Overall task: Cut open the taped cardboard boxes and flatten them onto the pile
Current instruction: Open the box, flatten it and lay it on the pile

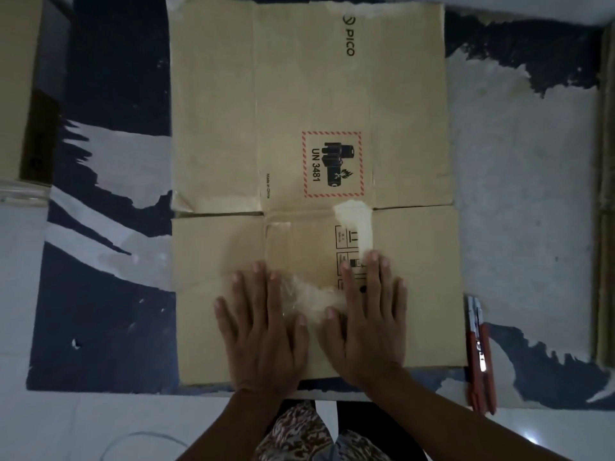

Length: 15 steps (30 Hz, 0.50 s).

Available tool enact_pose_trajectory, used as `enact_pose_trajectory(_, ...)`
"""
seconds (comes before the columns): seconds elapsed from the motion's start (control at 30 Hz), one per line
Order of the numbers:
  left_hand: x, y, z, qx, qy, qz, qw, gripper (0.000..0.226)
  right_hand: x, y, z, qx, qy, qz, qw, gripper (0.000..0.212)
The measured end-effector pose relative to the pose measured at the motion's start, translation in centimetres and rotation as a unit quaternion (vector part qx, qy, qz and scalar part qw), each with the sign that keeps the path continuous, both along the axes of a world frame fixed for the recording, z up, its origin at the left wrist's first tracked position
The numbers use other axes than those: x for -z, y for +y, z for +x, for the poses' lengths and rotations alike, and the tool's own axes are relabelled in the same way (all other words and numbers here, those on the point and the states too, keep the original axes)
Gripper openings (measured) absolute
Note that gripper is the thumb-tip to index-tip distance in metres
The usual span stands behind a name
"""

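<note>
Lying under everything: dark mat (109, 327) with worn white patches, spreading across pale floor.

Lying flat on mat, centre of view: flattened cardboard box (309, 104), printed "PICO" and "UN 3481", flaps spreading toward near edge, torn whitish tape remnants (352, 224) clinging along middle seam.

Standing at far left edge: another cardboard box (16, 84), only partly showing.

Leaning along right edge: stacked cardboard pile (604, 194), edge-on, mostly cropped.

Pressing down on near flap, side by side: left hand (263, 334) and right hand (369, 321), palms down, fingers straight and spread, gripping nothing, thumbs nearly touching over crumpled clear tape.

Lying on mat just beside box's near right corner: red-handled utility knife (479, 354), apart from both hands.
</note>
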State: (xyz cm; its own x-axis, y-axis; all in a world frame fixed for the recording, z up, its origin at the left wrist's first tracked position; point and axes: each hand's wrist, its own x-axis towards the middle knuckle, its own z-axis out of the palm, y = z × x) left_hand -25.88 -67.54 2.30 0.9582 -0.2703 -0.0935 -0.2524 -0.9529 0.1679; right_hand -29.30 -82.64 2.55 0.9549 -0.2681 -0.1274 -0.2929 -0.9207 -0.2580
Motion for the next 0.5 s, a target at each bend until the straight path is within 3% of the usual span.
enact_pose_trajectory(0.13, 0.1, 0.6, 0.1, -0.007, 0.023, -0.018, 1.000, 0.074, -0.3, 0.3, -0.1, 0.001, 0.026, 0.013, 1.000, 0.072)
enact_pose_trajectory(0.27, -0.8, 1.6, 1.1, -0.025, -0.004, -0.125, 0.992, 0.066, -1.1, 0.0, 0.2, 0.013, 0.033, 0.075, 0.997, 0.069)
enact_pose_trajectory(0.3, -1.2, 2.0, 1.6, -0.048, -0.009, -0.135, 0.990, 0.070, -1.5, -0.6, 0.3, 0.001, 0.030, 0.097, 0.995, 0.068)
enact_pose_trajectory(0.37, -2.2, 2.9, 3.0, -0.155, 0.038, -0.121, 0.980, 0.100, -2.5, -2.5, 0.8, -0.005, 0.027, 0.095, 0.995, 0.067)
enact_pose_trajectory(0.43, -3.4, 3.4, 4.1, -0.292, 0.114, -0.110, 0.943, 0.135, -3.7, -4.9, 1.4, 0.101, 0.034, 0.039, 0.994, 0.074)
enact_pose_trajectory(0.5, -4.4, 3.4, 4.9, -0.330, 0.139, -0.112, 0.927, 0.145, -5.3, -7.2, 2.4, 0.283, 0.080, 0.042, 0.955, 0.095)
